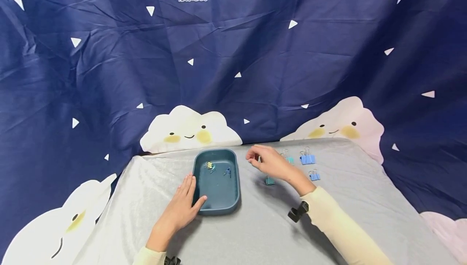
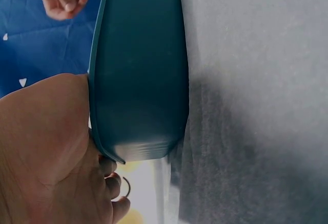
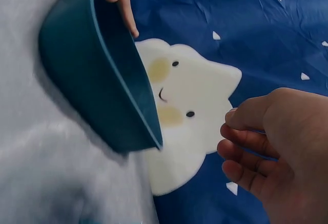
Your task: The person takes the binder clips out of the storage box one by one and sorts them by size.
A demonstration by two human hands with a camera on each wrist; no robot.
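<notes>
A dark teal tray (image 1: 219, 208) stands on the cloth-covered table. In it lie several small clips: yellow clips (image 1: 209, 164), a teal clip (image 1: 213, 169) and dark blue clips (image 1: 228, 172). My left hand (image 1: 180, 206) rests on the tray's left rim, fingers straight and thumb spread over the near corner. To the right of the tray my right hand (image 1: 270, 163) is raised, its fingers loosely bent; in the right wrist view nothing shows between the fingertips (image 3: 230, 119). A dark green binder clip (image 1: 269, 180) lies just below that hand.
Beyond the right hand are teal binder clips (image 1: 290, 160), partly hidden by it. Farther right lie a larger blue binder clip (image 1: 307, 159) and smaller blue clips (image 1: 314, 175). A navy curtain (image 1: 219, 54) with clouds hangs behind the grey cloth (image 1: 255, 232).
</notes>
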